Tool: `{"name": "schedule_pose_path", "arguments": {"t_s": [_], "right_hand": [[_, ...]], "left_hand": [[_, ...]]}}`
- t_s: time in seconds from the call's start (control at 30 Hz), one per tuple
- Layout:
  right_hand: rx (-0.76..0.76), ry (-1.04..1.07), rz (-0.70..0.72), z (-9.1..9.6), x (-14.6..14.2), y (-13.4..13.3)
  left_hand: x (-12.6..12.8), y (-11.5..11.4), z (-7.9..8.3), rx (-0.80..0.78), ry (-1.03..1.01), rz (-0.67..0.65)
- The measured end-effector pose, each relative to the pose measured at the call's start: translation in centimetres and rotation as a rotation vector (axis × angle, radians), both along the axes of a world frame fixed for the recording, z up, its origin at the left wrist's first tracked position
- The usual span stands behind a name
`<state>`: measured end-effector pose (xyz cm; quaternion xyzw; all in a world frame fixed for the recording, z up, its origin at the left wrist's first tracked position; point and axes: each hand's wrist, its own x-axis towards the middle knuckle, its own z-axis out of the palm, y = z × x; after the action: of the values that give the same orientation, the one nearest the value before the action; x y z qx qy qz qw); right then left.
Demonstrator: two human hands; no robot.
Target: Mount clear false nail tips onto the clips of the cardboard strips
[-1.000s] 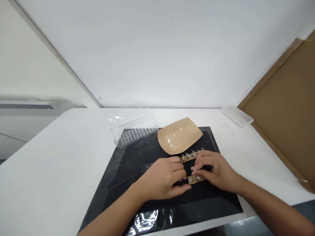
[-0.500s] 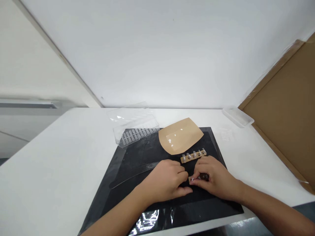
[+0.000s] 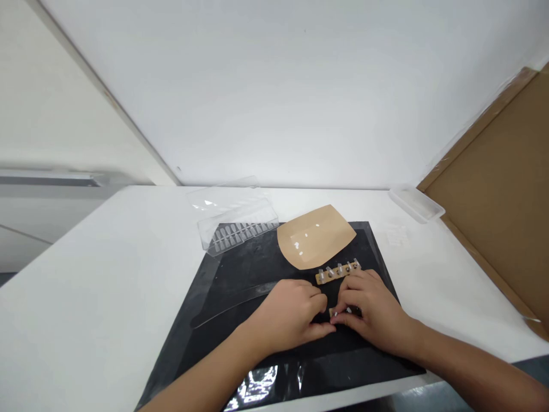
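Observation:
My right hand (image 3: 374, 309) is closed in a pinch, with thumb and forefinger on a small whitish piece (image 3: 335, 314), too small to name surely. Just under those fingertips shows the tan end of a small block (image 3: 331, 312); the rest lies hidden below the hand. My left hand (image 3: 295, 315) rests on the black mat (image 3: 240, 274), fingers curled and thumb stretched toward that block. A gap shows between its thumb and forefinger, with nothing visible in it. Beyond both hands is a wooden strip (image 3: 329, 278) bearing several upright clear nail tips (image 3: 339, 267).
Kraft paper (image 3: 330, 229) with small white bits lies behind the strip. At the back left stands an open clear box (image 3: 210, 243) of nail tips. A thin dark curved strip (image 3: 223, 312) lies left. A translucent tray (image 3: 416, 205) and cardboard (image 3: 497, 194) are at right.
My right hand has tipped over slightly, so its fingers cover more of the block. My left thumb has risen a little toward the right fingertips.

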<state>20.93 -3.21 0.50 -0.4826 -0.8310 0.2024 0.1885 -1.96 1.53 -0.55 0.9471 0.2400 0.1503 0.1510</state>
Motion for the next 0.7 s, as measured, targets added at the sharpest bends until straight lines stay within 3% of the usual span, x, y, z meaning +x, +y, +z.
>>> {"name": "schedule_pose_path", "arguments": {"t_s": [0.7], "right_hand": [[-0.057, 0.007, 0.004, 0.62, 0.23, 0.02]], "left_hand": [[0.50, -0.33, 0.20, -0.171, 0.028, 0.095]]}}
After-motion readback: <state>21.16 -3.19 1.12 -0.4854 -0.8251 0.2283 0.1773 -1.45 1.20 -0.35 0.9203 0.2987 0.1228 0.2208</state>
